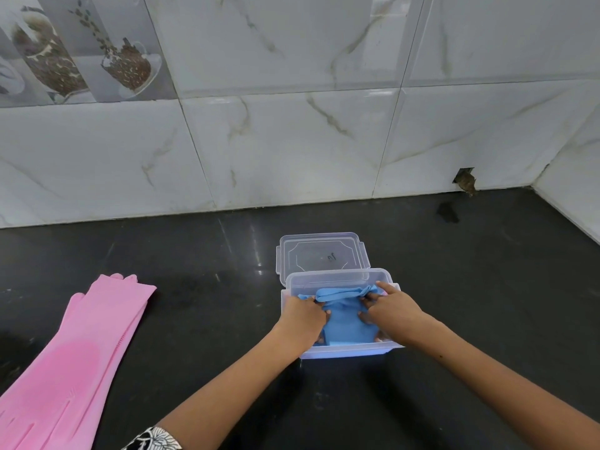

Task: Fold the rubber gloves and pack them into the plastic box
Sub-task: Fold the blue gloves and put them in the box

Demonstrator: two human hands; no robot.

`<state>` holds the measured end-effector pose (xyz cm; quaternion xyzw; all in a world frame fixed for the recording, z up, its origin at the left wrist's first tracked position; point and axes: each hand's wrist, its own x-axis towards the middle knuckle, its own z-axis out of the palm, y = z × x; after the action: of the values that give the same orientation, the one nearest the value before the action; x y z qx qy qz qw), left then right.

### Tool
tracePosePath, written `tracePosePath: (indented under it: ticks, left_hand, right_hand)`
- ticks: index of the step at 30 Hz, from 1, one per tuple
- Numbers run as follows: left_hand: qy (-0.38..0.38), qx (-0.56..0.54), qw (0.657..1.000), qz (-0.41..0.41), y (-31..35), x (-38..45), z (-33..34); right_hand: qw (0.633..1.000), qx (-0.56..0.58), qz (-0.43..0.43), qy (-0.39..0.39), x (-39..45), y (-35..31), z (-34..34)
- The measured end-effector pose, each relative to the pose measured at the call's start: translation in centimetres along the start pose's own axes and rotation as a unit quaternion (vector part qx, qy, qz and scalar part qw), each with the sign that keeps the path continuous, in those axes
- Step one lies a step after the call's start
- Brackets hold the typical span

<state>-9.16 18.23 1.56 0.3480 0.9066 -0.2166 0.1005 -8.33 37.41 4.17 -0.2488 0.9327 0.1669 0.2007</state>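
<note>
A clear plastic box stands on the black counter, a little right of centre. Inside it lies a folded blue rubber glove. My left hand presses on the glove's left side and my right hand holds its right side, fingers curled on the rubber, both hands down inside the box. Pink rubber gloves lie flat and unfolded on the counter at the far left, stacked with fingers pointing to the wall.
The box's clear lid lies flat just behind the box. The black counter runs back to a white marble-tiled wall and meets a side wall at the right. A small dark hole and a smudge sit near the back right corner.
</note>
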Motion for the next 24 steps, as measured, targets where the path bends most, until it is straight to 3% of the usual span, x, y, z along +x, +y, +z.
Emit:
tracePosePath:
  ticks: [12,16,19,24]
  left_hand:
    - [0.005,-0.025,1.000,-0.017,1.2,-0.1,-2.6]
    - [0.020,-0.124,0.992,-0.020,0.1,-1.6,-5.0]
    - [0.115,-0.262,0.956,-0.066,-1.3,-4.5,-5.7]
    - [0.291,-0.385,0.846,-0.229,-3.4,-11.5,-2.7]
  right_hand:
    - [0.995,0.079,-0.032,0.042,-1.9,2.1,0.0]
    - [0.993,0.089,-0.003,0.078,-2.9,1.2,-1.0]
    - [0.975,0.165,0.011,0.150,-3.6,-1.4,-2.9]
    - [0.908,0.294,-0.005,0.298,-2.3,-8.5,-7.1]
